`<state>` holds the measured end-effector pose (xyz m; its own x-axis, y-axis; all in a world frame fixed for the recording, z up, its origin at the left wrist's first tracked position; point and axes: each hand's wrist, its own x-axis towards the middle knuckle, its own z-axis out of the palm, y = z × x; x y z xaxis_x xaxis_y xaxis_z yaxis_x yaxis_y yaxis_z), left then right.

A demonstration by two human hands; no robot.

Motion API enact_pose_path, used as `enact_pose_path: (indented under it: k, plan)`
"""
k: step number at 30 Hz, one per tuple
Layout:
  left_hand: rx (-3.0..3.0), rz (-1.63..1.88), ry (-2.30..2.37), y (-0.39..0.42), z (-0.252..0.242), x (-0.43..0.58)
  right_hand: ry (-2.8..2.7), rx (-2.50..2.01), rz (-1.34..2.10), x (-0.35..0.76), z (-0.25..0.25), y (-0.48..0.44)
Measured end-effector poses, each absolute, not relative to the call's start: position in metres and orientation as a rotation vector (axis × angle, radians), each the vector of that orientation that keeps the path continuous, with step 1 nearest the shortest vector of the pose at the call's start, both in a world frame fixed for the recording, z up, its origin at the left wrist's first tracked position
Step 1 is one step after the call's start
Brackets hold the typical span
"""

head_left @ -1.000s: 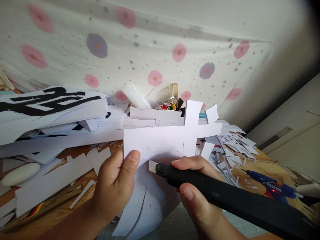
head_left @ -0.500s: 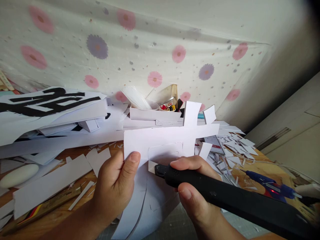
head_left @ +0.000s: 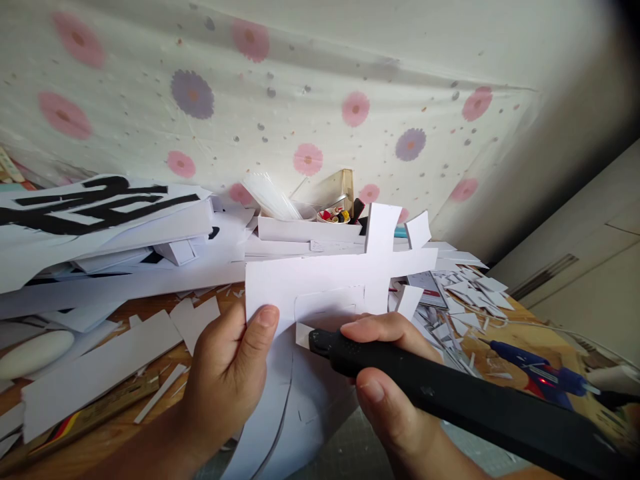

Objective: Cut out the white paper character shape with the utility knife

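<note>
A white foam board piece (head_left: 310, 275), cut in the outline of a character, is tilted up in front of me. My left hand (head_left: 235, 353) grips its left edge, with the thumb on the front face. In my right hand (head_left: 400, 380) is a black electric cutter with a long body (head_left: 450, 397). Its short pale blade (head_left: 303, 335) points left and touches, or nearly touches, the board beside a cut line. Thin cut lines curve down the board and around a rectangle near its middle. The fingers of my right hand wrap round the cutter, partly hidden behind it.
A blue glue gun (head_left: 540, 367) lies on the table at right, near heaps of white offcuts (head_left: 470, 287). Sheets with black lettering (head_left: 100, 200) are stacked at left. Behind the board stands a white box (head_left: 300, 229) with glue sticks. A pale oval object (head_left: 37, 353) lies at far left.
The view has shifted very slightly, so everything sits a few pixels further left. Both hands keep their hold, and the blade stays at nearly the same spot on the board.
</note>
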<state>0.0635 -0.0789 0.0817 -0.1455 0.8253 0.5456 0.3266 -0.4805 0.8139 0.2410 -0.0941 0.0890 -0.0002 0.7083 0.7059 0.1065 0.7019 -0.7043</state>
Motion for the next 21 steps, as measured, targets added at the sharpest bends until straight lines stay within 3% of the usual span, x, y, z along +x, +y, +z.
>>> enact_pose_path:
  k: [21]
  plan:
    - [1.628,1.671,1.499,-0.087,0.089,0.070,-1.398,-0.806,0.676,0.243,0.088,-0.097]
